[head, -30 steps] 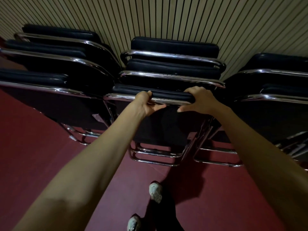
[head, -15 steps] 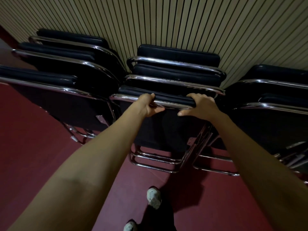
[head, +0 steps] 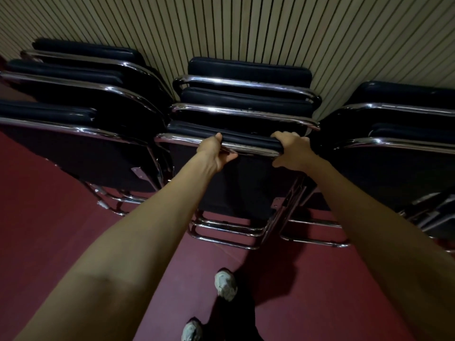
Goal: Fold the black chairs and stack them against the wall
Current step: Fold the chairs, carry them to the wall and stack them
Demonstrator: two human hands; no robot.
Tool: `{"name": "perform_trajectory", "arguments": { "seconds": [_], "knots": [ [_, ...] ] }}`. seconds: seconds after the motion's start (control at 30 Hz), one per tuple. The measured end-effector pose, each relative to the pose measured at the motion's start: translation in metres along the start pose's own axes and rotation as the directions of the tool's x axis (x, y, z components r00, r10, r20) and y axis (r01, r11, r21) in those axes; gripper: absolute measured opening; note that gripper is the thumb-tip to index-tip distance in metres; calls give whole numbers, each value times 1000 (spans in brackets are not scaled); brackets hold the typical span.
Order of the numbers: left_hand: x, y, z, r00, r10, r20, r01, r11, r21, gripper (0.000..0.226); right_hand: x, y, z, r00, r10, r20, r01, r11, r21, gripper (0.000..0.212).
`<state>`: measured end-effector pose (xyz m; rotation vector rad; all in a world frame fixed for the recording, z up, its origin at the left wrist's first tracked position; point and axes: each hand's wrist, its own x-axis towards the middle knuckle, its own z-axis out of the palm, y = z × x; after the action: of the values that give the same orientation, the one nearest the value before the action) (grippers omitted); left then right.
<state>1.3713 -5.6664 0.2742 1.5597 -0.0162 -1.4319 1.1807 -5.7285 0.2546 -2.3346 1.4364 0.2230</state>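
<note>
Fingers [head: 283, 137] of the left hand [head: 216, 153] and right hand [head: 293, 153] stay curled over the chair's [head: 246, 185] top rail [head: 187, 138]. The chair has hardly shifted and leans on the stack [head: 246, 94] against the wall [head: 246, 25]. It looks placed and ready to release.

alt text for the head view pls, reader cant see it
The left hand and right hand grip the top edge of a folded black chair, frontmost of the middle stack leaning on a slatted wall. More folded chairs stand stacked on either side on a dark red floor.
</note>
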Motion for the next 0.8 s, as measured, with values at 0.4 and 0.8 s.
{"name": "perform_trajectory", "arguments": {
  "seconds": [0.4,0.8],
  "knots": [
    [11,-13,-5,1000,-27,0,27,999,-27,14,-3,13,7,989,-119,-90,117,993,-22,64],
    [23,4,-6,997,-50,60,49,999,5,20,24,11,-2,996,-87,-25,87,996,-22,67]
  ]
}}
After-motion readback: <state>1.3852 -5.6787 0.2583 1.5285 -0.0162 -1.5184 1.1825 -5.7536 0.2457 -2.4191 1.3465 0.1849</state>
